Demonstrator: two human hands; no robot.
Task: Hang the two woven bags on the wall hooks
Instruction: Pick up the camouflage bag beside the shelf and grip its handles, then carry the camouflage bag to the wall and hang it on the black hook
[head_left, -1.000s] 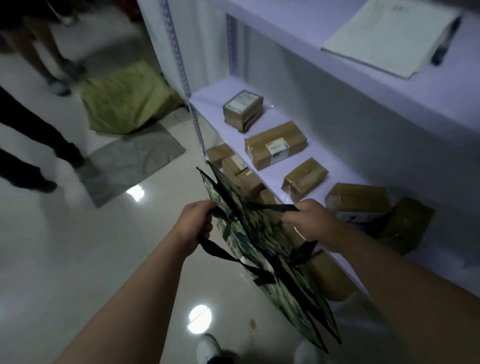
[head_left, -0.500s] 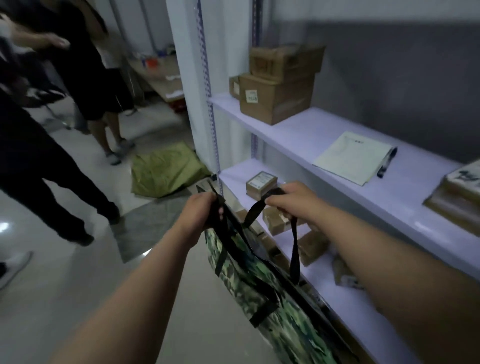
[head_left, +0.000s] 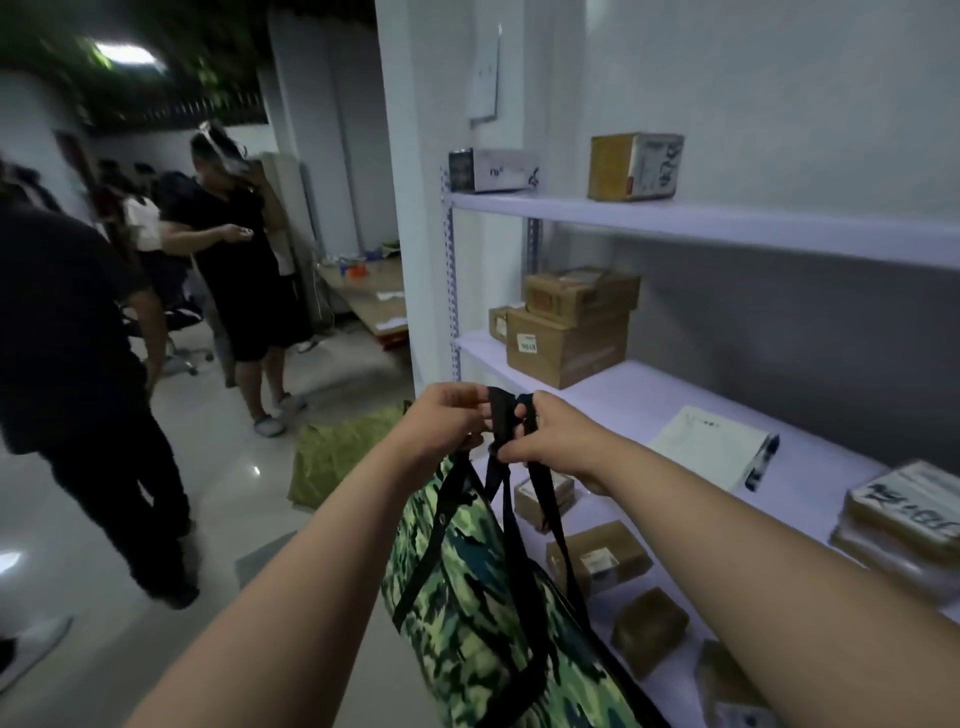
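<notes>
A green camouflage woven bag (head_left: 483, 613) with black strap handles (head_left: 501, 421) hangs below my hands in front of the shelf rack. My left hand (head_left: 441, 421) and my right hand (head_left: 545, 436) are side by side, both pinching the tops of the straps together. The bag's lower part runs out of the bottom of the view. A second green bag (head_left: 337, 452) lies crumpled on the floor behind my left hand. I see no wall hooks; a white pillar (head_left: 410, 156) rises just behind my hands.
A white shelf rack (head_left: 727, 228) at the right holds cardboard boxes (head_left: 566, 332), small parcels (head_left: 597, 558), a paper sheet (head_left: 706, 444) and a marker. Two people (head_left: 67, 364) stand on the tiled floor at the left, one close by. A low table (head_left: 374, 301) stands further back.
My view has swung upward from the floor to the upper shelves. Both hands have risen with the bag and come together, bringing the two strap handles side by side.
</notes>
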